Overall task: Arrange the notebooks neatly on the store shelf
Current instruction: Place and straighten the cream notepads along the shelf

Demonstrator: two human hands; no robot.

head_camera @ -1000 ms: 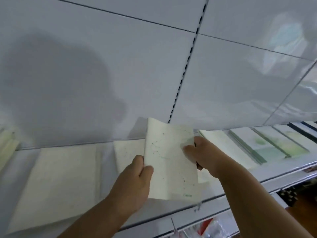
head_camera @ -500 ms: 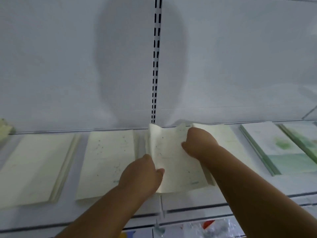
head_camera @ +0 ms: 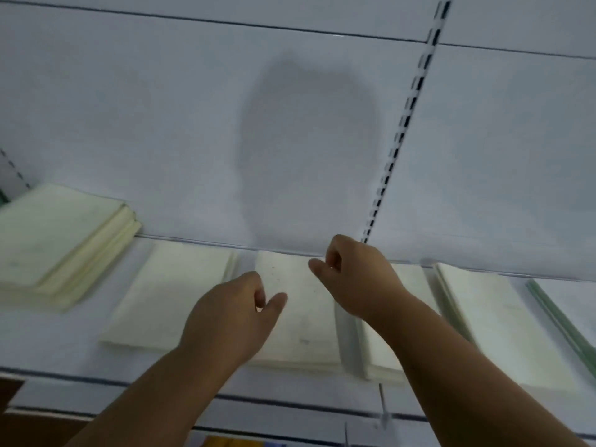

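Cream notebooks lie in a row on the white store shelf. The speckled notebook lies flat in the middle, between a cream stack on its left and another cream stack on its right. My left hand hovers over the speckled notebook's left edge, fingers loosely curled, holding nothing. My right hand hangs above its far right corner, fingers loosely curled, also without anything in it. Whether either hand touches the cover I cannot tell.
A thicker tilted pile of cream notebooks sits at the far left. More cream notebooks and a green-spined one lie at the right. The white back panel with a slotted upright rises behind. Coloured goods show below the shelf edge.
The speckled notebook, held up in both hands a second ago, now lies flat on the shelf. Both hands have let go of it. The view has shifted left.
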